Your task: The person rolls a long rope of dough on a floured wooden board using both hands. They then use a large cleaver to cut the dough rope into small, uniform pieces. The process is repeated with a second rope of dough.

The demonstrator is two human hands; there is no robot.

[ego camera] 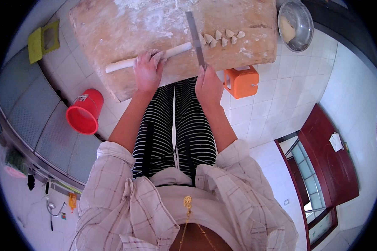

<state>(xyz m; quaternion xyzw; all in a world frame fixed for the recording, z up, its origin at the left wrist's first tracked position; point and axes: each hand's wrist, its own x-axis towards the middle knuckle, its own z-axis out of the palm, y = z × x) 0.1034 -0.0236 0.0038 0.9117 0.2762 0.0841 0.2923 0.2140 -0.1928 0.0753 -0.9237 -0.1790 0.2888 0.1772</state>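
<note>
A long floured dough rope (119,65) lies slantwise on the wooden board (110,34). My left hand (148,67), dusted with flour, is closed over the middle of the rope. In my right hand (210,84) is a kitchen knife (194,34), its blade pointing away from me across the board. The blade stands just right of the rope's right end, seen nearly from above. Several small cut dough pieces (224,41) lie right of the knife in two loose rows. One piece is partly hidden by the blade.
Loose flour (138,6) coats the far part of the board. A metal bowl (297,26) holding dough stands beyond the right edge. An orange stool (243,82) is partly under the board. On the tiled floor at left are a red bucket (84,111) and a yellow-green dustpan-like object (44,40).
</note>
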